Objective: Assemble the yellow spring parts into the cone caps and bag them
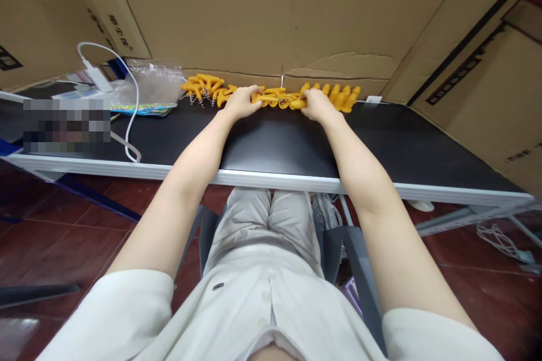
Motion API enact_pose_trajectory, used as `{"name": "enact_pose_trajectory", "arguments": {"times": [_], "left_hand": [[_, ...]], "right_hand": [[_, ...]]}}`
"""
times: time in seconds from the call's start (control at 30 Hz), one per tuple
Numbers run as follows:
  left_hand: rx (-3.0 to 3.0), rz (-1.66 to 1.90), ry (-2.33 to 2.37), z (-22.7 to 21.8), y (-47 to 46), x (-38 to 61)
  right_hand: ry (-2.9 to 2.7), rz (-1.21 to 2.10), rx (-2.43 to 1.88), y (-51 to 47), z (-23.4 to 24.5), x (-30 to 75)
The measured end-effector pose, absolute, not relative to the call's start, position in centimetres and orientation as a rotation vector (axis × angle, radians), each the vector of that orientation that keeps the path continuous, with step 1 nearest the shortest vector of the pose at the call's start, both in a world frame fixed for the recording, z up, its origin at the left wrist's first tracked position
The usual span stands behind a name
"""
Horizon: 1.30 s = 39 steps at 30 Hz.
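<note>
At the back of the black table, my left hand [243,102] is closed around the end of a yellow corkscrew handle [267,98]. To its right, my right hand [317,105] grips a yellow plastic piece [298,104], whose exact shape my fingers partly hide. Between both hands lie more yellow parts with shiny metal. Left of my left hand is a loose pile of yellow T-handled corkscrews [203,82], their metal spirals exposed. Beyond my right hand, several yellow tube-like pieces [345,98] lie side by side in a row.
Tall cardboard [254,11] walls in the table's back and right side. A clear plastic bag [148,82], colourful flat packets [148,110] and a white charger [97,76] with a looping cable lie at the left. The metal table edge [279,179] runs before me.
</note>
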State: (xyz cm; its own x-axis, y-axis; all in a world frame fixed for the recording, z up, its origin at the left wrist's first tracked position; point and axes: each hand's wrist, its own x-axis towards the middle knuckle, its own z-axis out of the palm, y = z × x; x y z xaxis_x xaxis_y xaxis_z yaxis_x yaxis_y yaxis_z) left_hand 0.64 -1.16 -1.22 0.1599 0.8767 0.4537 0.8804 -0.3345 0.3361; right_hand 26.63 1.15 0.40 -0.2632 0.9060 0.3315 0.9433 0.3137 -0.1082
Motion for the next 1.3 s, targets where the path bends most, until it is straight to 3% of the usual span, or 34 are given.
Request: {"name": "enact_pose_trajectory", "arguments": {"times": [1.3], "left_hand": [[-2.424,-0.922,-1.775,-1.3,-1.6,1.6]], "right_hand": [[-2.333,-0.006,-1.331,1.1,0.3,26.1]]}}
